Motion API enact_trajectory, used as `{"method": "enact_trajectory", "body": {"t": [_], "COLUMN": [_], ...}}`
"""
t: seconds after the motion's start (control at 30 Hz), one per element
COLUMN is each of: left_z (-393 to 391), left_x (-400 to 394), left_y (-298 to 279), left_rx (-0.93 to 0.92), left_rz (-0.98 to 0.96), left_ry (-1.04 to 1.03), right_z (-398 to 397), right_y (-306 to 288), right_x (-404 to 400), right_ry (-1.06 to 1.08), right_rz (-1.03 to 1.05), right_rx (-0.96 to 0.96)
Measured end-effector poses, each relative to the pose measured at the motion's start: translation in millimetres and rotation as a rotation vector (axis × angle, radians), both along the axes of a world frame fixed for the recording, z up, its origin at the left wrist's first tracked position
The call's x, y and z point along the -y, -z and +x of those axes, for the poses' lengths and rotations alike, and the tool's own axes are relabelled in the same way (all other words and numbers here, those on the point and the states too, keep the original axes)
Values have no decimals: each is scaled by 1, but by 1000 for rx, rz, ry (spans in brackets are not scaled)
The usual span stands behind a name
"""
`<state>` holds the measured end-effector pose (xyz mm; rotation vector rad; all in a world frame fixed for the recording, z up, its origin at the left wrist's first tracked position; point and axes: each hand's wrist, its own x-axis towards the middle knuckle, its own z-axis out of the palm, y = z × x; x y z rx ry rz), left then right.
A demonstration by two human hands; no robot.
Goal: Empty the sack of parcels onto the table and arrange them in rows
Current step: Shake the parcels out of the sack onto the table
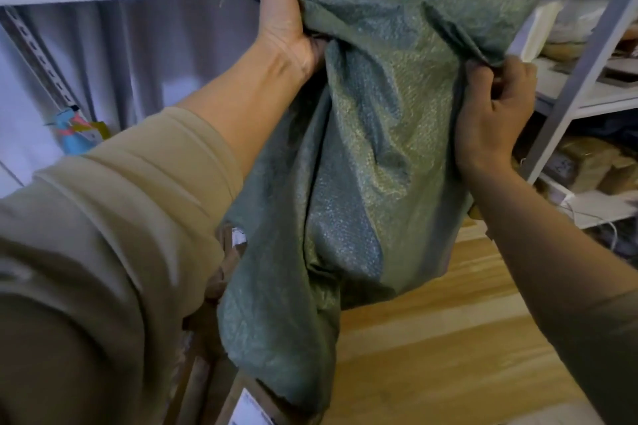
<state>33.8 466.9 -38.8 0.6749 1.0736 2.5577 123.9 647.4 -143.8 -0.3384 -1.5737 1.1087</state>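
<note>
Both fists, left hand [288,19] and right hand [492,117], bunch the limp woven sack [362,148]; soft, slippery; grip gathered folds.

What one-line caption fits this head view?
Both hands, left and right, grip a raised green woven sack above a wooden table, brown parcels lying beneath it.

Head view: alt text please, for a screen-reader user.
Both hands grip a green woven sack held up over a wooden table, left hand bunching the cloth, right hand pinching its edge. Brown labelled parcels lie beneath it.
</note>
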Motion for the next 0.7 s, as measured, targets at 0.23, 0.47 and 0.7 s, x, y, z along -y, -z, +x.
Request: {"method": "enact_trajectory", "body": {"t": [0.23, 0.47, 0.7], "left_z": [-19, -36, -42], "left_x": [21, 28, 27], "left_y": [-3, 1, 6], "left_rx": [10, 12, 41], "left_rz": [44, 84, 132], "left_ry": [104, 223, 166], "right_z": [-5, -5, -15], "right_y": [-4, 0, 8], "right_x": [26, 44, 41], "right_ry": [168, 253, 207], "right_rz": [67, 103, 102], "right_rx": [-40, -26, -36]}}
